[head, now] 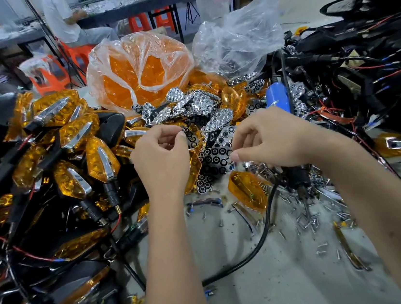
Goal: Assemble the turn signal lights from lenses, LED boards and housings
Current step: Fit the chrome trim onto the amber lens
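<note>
My left hand holds an amber lens with a chrome reflector plate lying in it, fingers curled over its top edge. My right hand hovers just right of it over the pile of chrome reflector plates, fingers curled and thumb tip pinched; what it pinches is too small to tell. A loose amber lens lies on the table below my right hand. Finished amber-and-black turn signals are heaped at left. Black housings with wires pile up at right.
A plastic bag of amber lenses and a clear bag stand behind the pile. Several screws are scattered at right, by a black cabled tool. A blue-handled tool lies behind. A person sits at a far table.
</note>
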{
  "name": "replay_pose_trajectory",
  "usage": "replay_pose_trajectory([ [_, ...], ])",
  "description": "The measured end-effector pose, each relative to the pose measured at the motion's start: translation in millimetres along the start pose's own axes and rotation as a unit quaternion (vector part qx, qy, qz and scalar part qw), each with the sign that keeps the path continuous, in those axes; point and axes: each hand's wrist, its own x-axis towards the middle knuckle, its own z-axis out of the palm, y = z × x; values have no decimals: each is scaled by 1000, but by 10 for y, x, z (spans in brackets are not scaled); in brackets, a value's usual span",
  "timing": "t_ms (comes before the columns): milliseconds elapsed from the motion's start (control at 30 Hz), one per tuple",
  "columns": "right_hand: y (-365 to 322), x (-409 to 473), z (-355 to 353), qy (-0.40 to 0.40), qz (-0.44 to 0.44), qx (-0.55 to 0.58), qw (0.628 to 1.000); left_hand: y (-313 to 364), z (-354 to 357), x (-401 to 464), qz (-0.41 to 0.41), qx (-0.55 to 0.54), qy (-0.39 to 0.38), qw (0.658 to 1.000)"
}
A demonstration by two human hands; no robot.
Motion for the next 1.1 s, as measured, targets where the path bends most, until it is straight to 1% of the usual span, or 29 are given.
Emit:
replay_pose_trajectory([
  [67,-40,-6,-27,26,-5,-8,1000,44,38,-22,3,-9,-14,1000],
  [167,-119,-15,-34,28,-29,29,999,175,128,-78,40,-18,-21,999],
  [233,-113,-30,-48,52,-33,41,997,319,214,-121,61,-51,-34,996],
  [333,9,-113,-74,115,-16,65,991,522,373,-220,42,-133,-72,988],
  [433,174,-328,-132,178,-25,117,977,676,561,-389,21,-159,-106,981],
  [500,261,-456,-230,245,-33,151,957,789,668,-501,22,-163,-129,978],
  [567,401,-600,-371,329,-5,168,929,933,784,-627,39,-161,-139,976],
  [600,499,-666,-447,370,19,148,917,1018,842,-687,52,-158,-135,977],
  [667,719,-753,-586,430,90,24,898,1186,944,-774,72,-163,-138,974],
  [733,915,-789,-720,459,164,-92,869,1330,1086,-837,61,-186,-180,964],
  [767,994,-769,-784,461,186,-135,857,1387,1167,-865,38,-199,-208,957],
  [833,1075,-661,-887,441,199,-218,848,1448,1308,-912,-30,-225,-251,941],
  [933,1110,-445,-974,388,232,-302,839,1423,1475,-943,-139,-256,-270,918],
  [967,1116,-376,-983,365,245,-303,846,1401,1512,-942,-161,-262,-271,912],
  [1033,1103,-263,-990,336,260,-264,866,1358,1572,-925,-185,-270,-272,905],
  [1100,1061,-205,-1000,345,266,-237,868,1338,1603,-881,-205,-284,-276,895],
])
